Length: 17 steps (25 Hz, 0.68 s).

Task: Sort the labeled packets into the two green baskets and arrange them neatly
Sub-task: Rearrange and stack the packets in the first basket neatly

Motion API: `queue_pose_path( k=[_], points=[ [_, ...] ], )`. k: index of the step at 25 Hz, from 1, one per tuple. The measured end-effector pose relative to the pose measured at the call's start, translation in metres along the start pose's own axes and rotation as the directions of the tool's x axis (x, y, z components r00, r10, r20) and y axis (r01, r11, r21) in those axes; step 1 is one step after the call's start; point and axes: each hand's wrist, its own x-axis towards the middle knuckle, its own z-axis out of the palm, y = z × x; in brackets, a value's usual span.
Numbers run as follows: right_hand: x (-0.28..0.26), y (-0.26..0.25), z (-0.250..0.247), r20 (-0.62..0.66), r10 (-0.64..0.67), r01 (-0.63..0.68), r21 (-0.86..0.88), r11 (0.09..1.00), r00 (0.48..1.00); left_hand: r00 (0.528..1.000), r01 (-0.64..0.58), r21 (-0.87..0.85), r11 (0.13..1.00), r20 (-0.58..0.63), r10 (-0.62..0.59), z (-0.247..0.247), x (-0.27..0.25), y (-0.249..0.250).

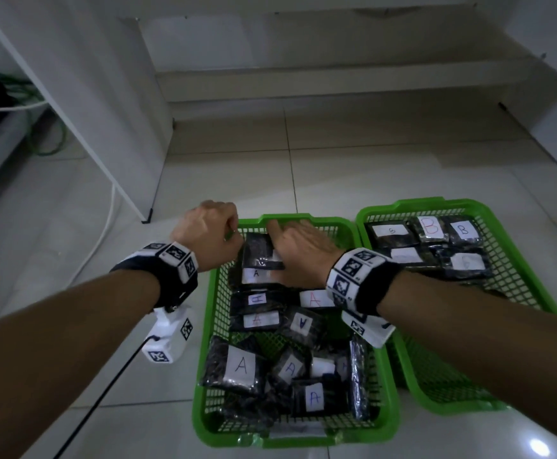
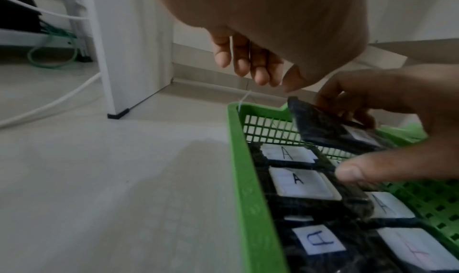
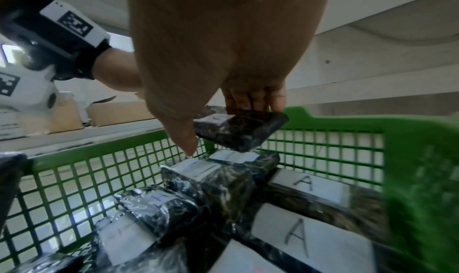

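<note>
Bare arms, no sleeves. A black band (image 1: 374, 286) round the right wrist, with white blocks (image 1: 353, 266) showing black square patterns. The same black band (image 1: 171, 276) and white blocks (image 1: 179, 255) on the left wrist. Under it, a white box (image 1: 167, 339) with a thin black cable (image 1: 104, 392) hanging down.

My wrists wear black bands (image 1: 374, 286) with white, black-patterned marker blocks above two bright green mesh plastic baskets (image 1: 210, 326) holding glossy black packets (image 1: 260, 251) with white labels lettered blue, black or red, on pale grey floor tiles (image 1: 71, 260).
</note>
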Motion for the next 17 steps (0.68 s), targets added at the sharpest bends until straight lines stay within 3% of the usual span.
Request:
queue_pose_path(
  k=[3,6,9,11,17],
  points=[
    [0.021,-0.018,0.007,-0.046,-0.037,0.035,-0.039,0.999,0.998,0.995,-0.101,0.038,0.994,-0.013,0.102,0.003,-0.009,-0.011],
    [0.031,-0.022,0.014,-0.012,-0.036,0.035,-0.053,0.998,0.999,0.987,-0.162,0.168,0.972,0.019,0.161,0.013,-0.016,-0.016],
    [0.024,-0.011,0.018,-0.02,-0.015,0.015,-0.01,1.0,1.0,0.968,-0.239,0.274,0.931,0.148,0.205,0.017,-0.014,-0.011],
    [0.018,-0.002,0.02,0.015,0.071,-0.071,0.052,0.996,0.997,0.936,-0.324,0.311,0.894,0.24,0.255,0.021,-0.008,-0.006],
    [0.015,0.003,0.013,0.033,0.18,-0.183,0.144,0.973,0.983,0.929,-0.284,0.341,0.896,0.328,0.17,0.029,-0.001,-0.001]
  ],
)
